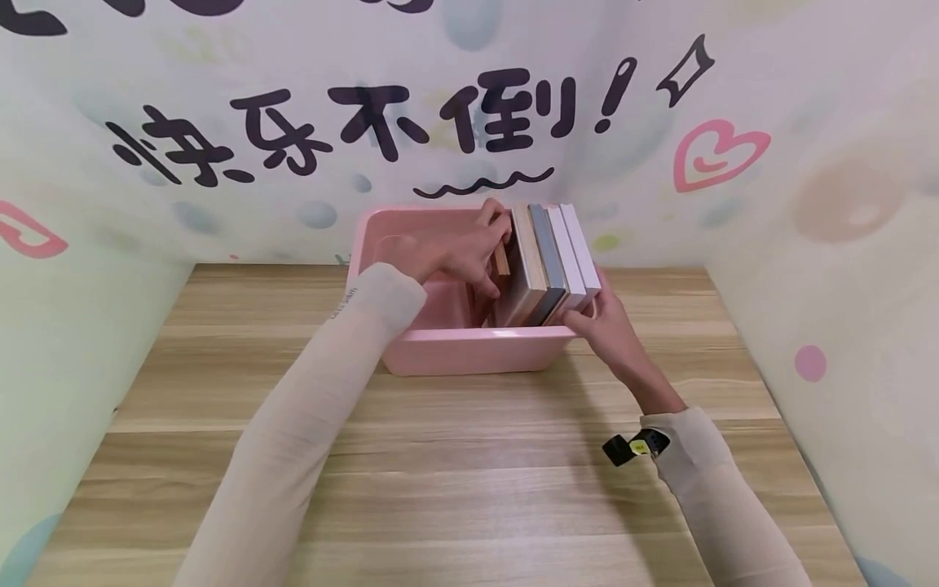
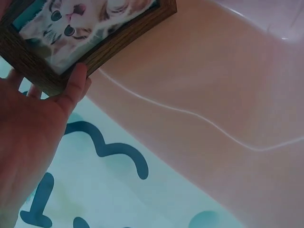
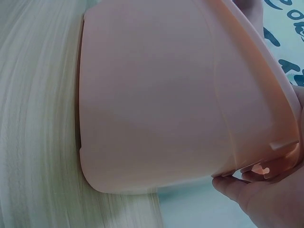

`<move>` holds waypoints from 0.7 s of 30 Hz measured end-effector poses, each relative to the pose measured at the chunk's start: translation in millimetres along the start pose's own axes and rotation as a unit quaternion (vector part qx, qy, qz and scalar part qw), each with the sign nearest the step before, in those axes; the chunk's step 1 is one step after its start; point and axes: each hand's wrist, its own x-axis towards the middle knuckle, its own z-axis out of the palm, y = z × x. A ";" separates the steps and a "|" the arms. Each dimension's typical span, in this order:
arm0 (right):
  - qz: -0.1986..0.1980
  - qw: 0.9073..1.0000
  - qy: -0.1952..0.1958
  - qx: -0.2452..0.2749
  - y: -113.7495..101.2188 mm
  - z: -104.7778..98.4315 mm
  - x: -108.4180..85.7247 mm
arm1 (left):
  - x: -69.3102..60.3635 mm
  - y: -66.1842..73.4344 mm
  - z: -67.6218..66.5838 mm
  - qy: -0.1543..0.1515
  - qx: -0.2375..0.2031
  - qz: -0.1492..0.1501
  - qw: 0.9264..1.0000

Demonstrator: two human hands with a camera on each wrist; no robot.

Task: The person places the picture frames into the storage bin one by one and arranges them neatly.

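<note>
A pink plastic bin [image 1: 477,352] stands against the back wall on the wooden table. My left hand [image 1: 469,254] reaches down into it and grips a brown wooden picture frame [image 1: 502,261]. In the left wrist view, this picture frame [image 2: 102,54] shows a cat picture, with the fingers of my left hand [image 2: 33,118] at its corner. Upright at the bin's right end stand several flat pieces [image 1: 550,253] with beige, blue-grey and white edges; their faces are hidden. My right hand [image 1: 609,330] holds the bin's right end, its fingers curled at the rim in the right wrist view.
The wooden table [image 1: 455,473] extends in front of the bin and to both sides. A printed cloth wall [image 1: 293,220] with dark lettering rises right behind the bin. A black strap with a small tag [image 1: 637,446] is on the right wrist.
</note>
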 end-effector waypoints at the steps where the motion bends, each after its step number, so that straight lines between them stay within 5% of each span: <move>1: -0.001 1.000 -0.001 -0.001 -0.1 -0.2 -0.2 | -0.1 -0.1 1.4 -0.006 -0.004 -0.003 1.000; 11: -0.005 1.000 -0.003 -0.006 -0.6 0.0 -1.1 | -3.3 -0.6 11.8 -0.065 -0.029 -0.041 0.997; 21: 0.004 1.000 0.002 -0.005 0.2 -0.7 -1.1 | -6.8 -0.9 11.0 -0.058 -0.014 -0.028 0.998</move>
